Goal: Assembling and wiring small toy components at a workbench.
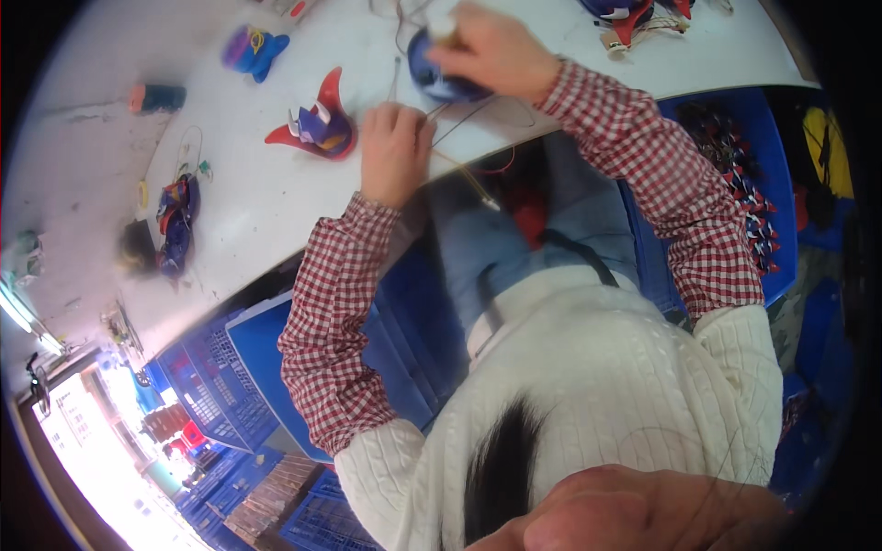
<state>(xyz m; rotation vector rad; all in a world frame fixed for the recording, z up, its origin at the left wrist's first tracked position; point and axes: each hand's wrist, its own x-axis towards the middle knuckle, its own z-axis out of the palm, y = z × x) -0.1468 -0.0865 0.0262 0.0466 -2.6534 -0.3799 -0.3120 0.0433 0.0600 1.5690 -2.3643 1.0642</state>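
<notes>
My right hand [501, 53] is closed on a rounded dark blue plastic part [443, 81] at the far edge of my reach, above the white table [248, 202]. Blur hides just how its fingers grip. At the table's near edge my left hand [395, 151] is closed, its fingers bent and pressed together around thin wires [464, 172]. The wires run out beside its fingertips, and a yellow one hangs over the edge toward my lap. Just left of that hand sits a purple toy head piece [320, 130] with red horn-like wings and white points.
On the table's left lie a blue and purple part [254, 52], a dark green thread spool [158, 98] and a wired dark blue assembly [176, 220]. More red and blue pieces [629, 18] lie at the far right. Blue crates flank my lap; the right crate [779, 184] holds several finished-looking parts.
</notes>
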